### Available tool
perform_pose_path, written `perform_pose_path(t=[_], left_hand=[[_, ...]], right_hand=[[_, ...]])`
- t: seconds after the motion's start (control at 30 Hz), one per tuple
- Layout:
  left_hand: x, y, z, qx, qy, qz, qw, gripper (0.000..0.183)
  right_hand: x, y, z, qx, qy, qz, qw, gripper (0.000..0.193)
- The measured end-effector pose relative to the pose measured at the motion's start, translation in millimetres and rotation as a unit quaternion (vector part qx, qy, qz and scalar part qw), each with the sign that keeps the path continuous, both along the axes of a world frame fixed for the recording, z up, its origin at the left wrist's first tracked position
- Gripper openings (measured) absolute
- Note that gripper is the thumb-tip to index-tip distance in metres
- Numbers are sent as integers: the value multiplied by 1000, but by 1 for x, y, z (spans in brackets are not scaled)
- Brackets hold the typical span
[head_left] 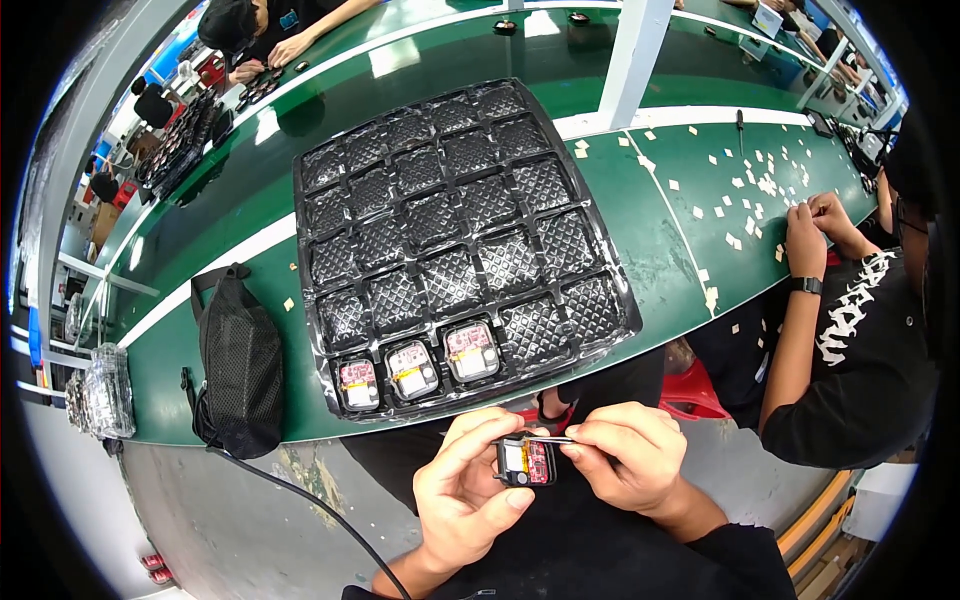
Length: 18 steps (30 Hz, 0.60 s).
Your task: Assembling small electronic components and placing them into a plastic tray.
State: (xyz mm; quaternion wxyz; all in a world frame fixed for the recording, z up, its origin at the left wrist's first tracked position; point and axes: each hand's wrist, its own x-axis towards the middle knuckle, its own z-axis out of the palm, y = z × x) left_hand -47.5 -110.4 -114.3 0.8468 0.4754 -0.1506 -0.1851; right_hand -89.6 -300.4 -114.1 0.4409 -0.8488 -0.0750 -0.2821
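While gripping the small black module (pixel 526 461) over the lap in the left hand (pixel 465 490), with the right hand (pixel 625 460) pinching tweezers (pixel 535 438) across its top: best to brace wrists together, keep tips low and steady. Beyond, a black compartment tray (pixel 450 240) on the green bench (pixel 640 220), three filled pockets nearest.

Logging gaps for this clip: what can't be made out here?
- Head view: tweezers tips, too small.
- Small module: its underside, hidden by the left hand.
- Right hand: palm side faces away.
- Black bag: contents closed off.
- Tray modules: detail too small.
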Motion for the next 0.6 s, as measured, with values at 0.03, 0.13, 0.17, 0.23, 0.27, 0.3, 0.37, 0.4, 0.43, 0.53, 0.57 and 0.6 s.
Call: perform_pose_path(t=[0.03,0.13,0.17,0.23,0.27,0.3,0.37,0.4,0.43,0.53,0.57,0.6], left_hand=[[0,1,-1,1,0,1,1000,62],[0,3,-2,11,-11,1,1000,63],[-1,2,-1,13,-9,3,1000,63],[-1,2,-1,15,-7,5,1000,63],[-1,2,-1,20,-12,4,1000,63],[-1,2,-1,25,-17,3,1000,63],[-1,2,-1,28,-17,3,999,63],[-1,1,-1,31,-18,4,999,63],[-1,1,-1,31,-18,4,999,63],[-2,1,0,30,-16,8,999,62],[-3,0,1,33,-19,12,999,62],[-3,0,1,36,-22,16,999,61]], right_hand=[[-1,0,2,-37,-15,-10,999,21],[-2,1,1,-76,-34,-21,996,21],[-3,2,1,-78,-39,-22,996,21],[-4,1,1,-80,-38,-20,996,22],[-4,0,1,-82,-37,-17,996,22],[-4,0,1,-82,-37,-17,996,22],[-4,-1,0,-94,-39,-16,995,23],[-5,0,0,-94,-39,-16,995,23],[-5,1,-1,-96,-44,-20,994,23],[-5,2,-2,-103,-51,-24,993,23],[-6,2,-2,-107,-54,-26,992,24],[-6,2,-3,-107,-53,-26,992,24]])
